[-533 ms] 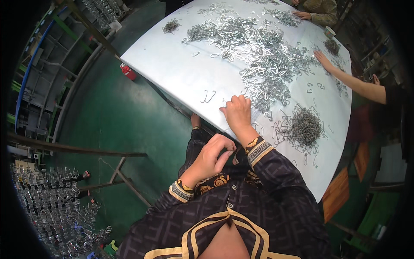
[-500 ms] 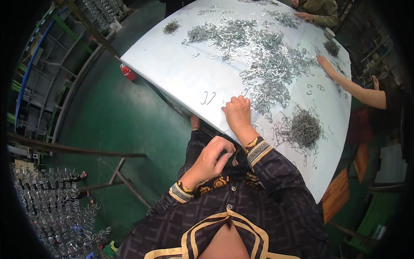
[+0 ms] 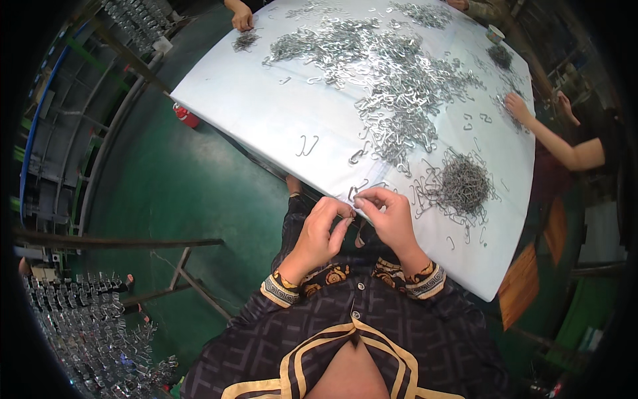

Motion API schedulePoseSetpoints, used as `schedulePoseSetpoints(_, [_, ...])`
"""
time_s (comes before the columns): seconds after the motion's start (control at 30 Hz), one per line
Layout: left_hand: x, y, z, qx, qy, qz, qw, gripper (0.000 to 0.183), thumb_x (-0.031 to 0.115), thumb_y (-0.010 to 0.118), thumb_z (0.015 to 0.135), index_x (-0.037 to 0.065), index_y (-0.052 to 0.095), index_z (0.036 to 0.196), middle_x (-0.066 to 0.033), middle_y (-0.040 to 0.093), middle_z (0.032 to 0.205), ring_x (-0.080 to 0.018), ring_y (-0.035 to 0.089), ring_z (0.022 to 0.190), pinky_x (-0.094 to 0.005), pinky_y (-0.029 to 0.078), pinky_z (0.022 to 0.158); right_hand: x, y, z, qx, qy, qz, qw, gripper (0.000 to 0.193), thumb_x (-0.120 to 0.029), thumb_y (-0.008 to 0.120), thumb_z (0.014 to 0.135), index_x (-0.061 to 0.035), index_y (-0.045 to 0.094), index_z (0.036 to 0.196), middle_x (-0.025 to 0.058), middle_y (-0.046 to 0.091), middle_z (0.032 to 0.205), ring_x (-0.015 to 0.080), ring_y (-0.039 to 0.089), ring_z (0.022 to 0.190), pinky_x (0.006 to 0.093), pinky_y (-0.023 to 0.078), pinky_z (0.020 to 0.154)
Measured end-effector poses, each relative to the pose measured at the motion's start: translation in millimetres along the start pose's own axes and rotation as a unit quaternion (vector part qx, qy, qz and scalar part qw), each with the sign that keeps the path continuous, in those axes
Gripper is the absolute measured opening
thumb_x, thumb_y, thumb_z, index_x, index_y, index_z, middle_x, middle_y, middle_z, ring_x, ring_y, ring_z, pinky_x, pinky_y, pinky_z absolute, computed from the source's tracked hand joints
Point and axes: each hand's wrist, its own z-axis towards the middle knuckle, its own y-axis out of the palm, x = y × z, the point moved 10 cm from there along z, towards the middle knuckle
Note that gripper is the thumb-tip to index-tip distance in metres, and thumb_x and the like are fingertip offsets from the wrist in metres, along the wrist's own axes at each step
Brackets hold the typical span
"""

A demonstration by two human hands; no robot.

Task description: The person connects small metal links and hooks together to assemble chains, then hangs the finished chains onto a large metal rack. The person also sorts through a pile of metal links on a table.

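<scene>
Both my hands meet at the near table edge, fingertips almost touching. My right hand [image 3: 393, 223] is closed, pinching a small curved metal hook [image 3: 353, 193] that stands up from its fingertips. My left hand [image 3: 319, 234] is closed too, thumb against the curled fingers; what lies in its pinch is too small to make out. Just beyond the hands, a few loose hooks [image 3: 359, 157] lie at the near end of a large heap of shiny metal hooks [image 3: 399, 100]. Two thin bent wires [image 3: 307, 145] rest apart on the left. A tangled pile of darker wire hooks [image 3: 467, 185] sits on the right.
The white-topped table [image 3: 226, 86] spreads out before me. Co-workers' hands are at a small wire pile [image 3: 245, 41] and at the right side. A red container [image 3: 185, 116] is beside the left edge. Metal frame bars [image 3: 133, 241] and racks of hanging metal parts [image 3: 93, 332] stand left.
My right hand has come back from the table top to my left hand, now with a hook in its fingers. A co-worker's hand has appeared at the far left pile.
</scene>
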Motion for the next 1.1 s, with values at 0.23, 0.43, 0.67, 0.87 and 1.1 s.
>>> schedulePoseSetpoints(0.23, [11,16,3,-0.023,0.006,0.042,0.999,0.016,-0.006,0.063,0.081,0.001,0.056,0.093,-0.0101,0.057,0.086,-0.0242,0.057,0.075,-0.0305,0.048,0.069,-17,-21,-33,0.048,-0.048,-0.010,0.998,0.008,-0.002,0.069,0.080,-0.0001,0.070,0.088,0.0102,0.068,0.080,0.0219,0.064,0.073,0.0317,0.049,0.067])
schedulePoseSetpoints(0.43, [3,27,11,-0.121,-0.007,-0.006,0.993,0.015,-0.003,0.067,0.080,0.000,0.063,0.094,-0.0120,0.065,0.093,-0.0279,0.063,0.087,-0.0339,0.050,0.075,-25,-27,-48,0.062,-0.103,-0.076,0.990,0.006,-0.006,0.069,0.080,-0.0047,0.070,0.085,0.0086,0.067,0.079,0.0273,0.061,0.075,0.0355,0.044,0.073])
schedulePoseSetpoints(0.67, [-3,85,73,-0.155,0.124,0.092,0.976,0.014,-0.002,0.068,0.077,0.001,0.068,0.091,-0.0099,0.065,0.089,-0.0286,0.063,0.083,-0.0344,0.052,0.072,-27,-36,-63,0.070,-0.113,-0.120,0.984,0.004,-0.006,0.069,0.079,-0.0051,0.068,0.084,0.0080,0.065,0.077,0.0275,0.059,0.076,0.0365,0.042,0.071])
schedulePoseSetpoints(0.87, [3,171,82,-0.219,0.316,0.243,0.891,0.008,0.008,0.064,0.071,0.003,0.067,0.077,-0.0065,0.058,0.078,-0.0236,0.058,0.079,-0.0355,0.050,0.069,-28,-42,-74,0.070,-0.123,-0.146,0.979,0.006,-0.005,0.070,0.078,-0.0050,0.068,0.084,0.0080,0.064,0.078,0.0274,0.059,0.075,0.0362,0.043,0.071])
schedulePoseSetpoints(1.1, [11,183,78,-0.227,0.339,0.355,0.841,0.008,0.011,0.062,0.070,0.004,0.064,0.066,-0.0067,0.062,0.073,-0.0242,0.062,0.073,-0.0365,0.051,0.066,-29,-42,-77,0.083,-0.135,-0.130,0.979,0.007,-0.003,0.071,0.078,-0.0049,0.068,0.084,0.0081,0.065,0.078,0.0274,0.059,0.075,0.0357,0.043,0.070])
